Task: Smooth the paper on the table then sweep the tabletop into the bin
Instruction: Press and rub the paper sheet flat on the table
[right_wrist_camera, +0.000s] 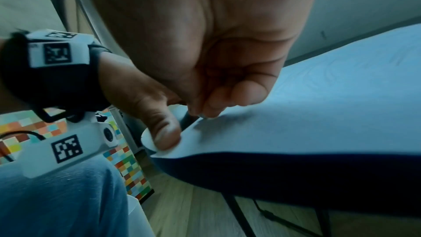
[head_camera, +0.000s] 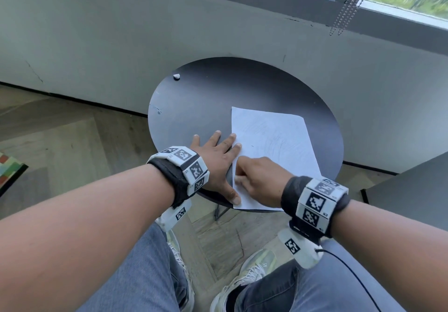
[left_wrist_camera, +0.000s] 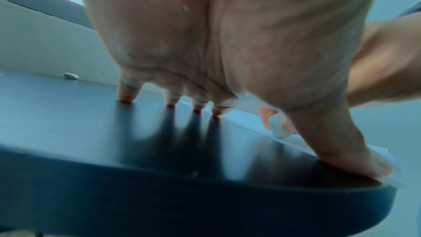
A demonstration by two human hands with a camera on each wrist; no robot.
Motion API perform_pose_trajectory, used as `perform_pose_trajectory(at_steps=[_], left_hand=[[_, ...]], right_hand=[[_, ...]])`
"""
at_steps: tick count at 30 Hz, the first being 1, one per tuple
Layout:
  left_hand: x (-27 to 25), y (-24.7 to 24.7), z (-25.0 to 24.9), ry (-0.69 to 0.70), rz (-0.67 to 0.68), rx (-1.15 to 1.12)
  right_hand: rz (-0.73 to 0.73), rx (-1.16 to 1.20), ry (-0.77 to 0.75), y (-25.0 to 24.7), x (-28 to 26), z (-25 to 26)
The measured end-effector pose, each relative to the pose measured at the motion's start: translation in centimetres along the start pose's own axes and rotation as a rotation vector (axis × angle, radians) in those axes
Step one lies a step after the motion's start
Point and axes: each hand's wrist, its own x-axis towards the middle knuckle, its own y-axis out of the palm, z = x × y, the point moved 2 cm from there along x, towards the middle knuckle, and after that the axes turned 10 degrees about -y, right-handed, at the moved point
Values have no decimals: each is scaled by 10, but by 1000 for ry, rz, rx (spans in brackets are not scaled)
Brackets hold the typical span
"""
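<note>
A white sheet of paper [head_camera: 274, 141] lies on the right half of a round black table [head_camera: 218, 93]; faint creases show in the sheet. My left hand [head_camera: 218, 158] is spread flat at the sheet's left edge. Its index and middle fingertips and its thumb [right_wrist_camera: 166, 132] press on the paper, while its other fingertips [left_wrist_camera: 124, 95] rest on bare tabletop. My right hand [head_camera: 254, 178] lies on the paper's near left part with fingers [right_wrist_camera: 227, 100] curled. They seem to pinch the slightly raised left edge. A small white scrap [head_camera: 176, 76] sits at the table's far left rim.
The table stands against a grey wall under a window with a hanging bead chain [head_camera: 344, 8]. A dark cabinet top [head_camera: 412, 190] is close on the right. A colourful checked mat [head_camera: 9, 168] lies on the wooden floor at left. No bin is in view.
</note>
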Motion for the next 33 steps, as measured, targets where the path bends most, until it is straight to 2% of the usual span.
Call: perform_pose_trajectory(at_steps=[6,11,14,17,21,23,26,30,33], left_hand=[[2,-8,0,-9,-2,-16],[3,-14,0,-43,-6,-59],[-2,-11,1,-39,1,-80],[-3,-9,5,-43,9,-100],[-3,-9,2,-45,3,-101],[-2,-9,1,-45,14,-86],[1,-7,1,-37,17,-78],[2,-6,4,-29,21,-66],[2,-6,4,-31,16,-57]], right_hand=[[-163,31,225,-19,44,-31],[-197,49,273,-18,57,-42],[-197,74,274,-19,56,-45],[-180,63,211,-19,50,-36],[-91,-3,-60,-10,20,-14],[-19,-25,-138,-6,5,-9],[14,-57,-97,-8,5,-13],[-125,-3,123,-21,36,-29],[-123,1,113,-20,39,-30]])
